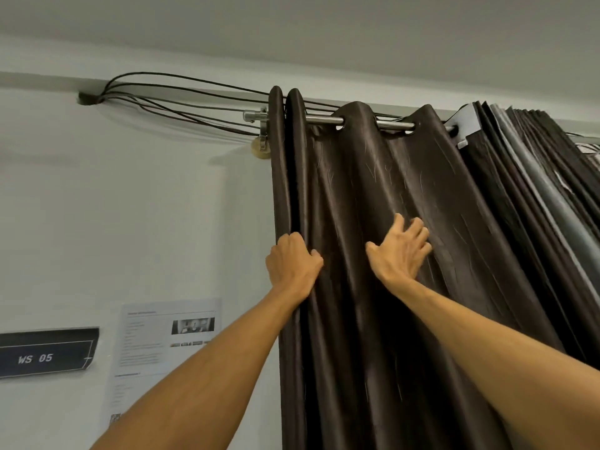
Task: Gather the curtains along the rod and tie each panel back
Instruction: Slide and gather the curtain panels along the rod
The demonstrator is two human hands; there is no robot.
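Left grip clasps curtain edge; right grip presses beside.

I have both bare forearms reaching up and forward from the bottom of the view, elbows out of sight. My left hand shows its back to me, its fingers curled round a fold of the curtain and gripping it. My right hand lies palm-down on the fabric near it, fingers spread and lightly bent, thumb pointing left.
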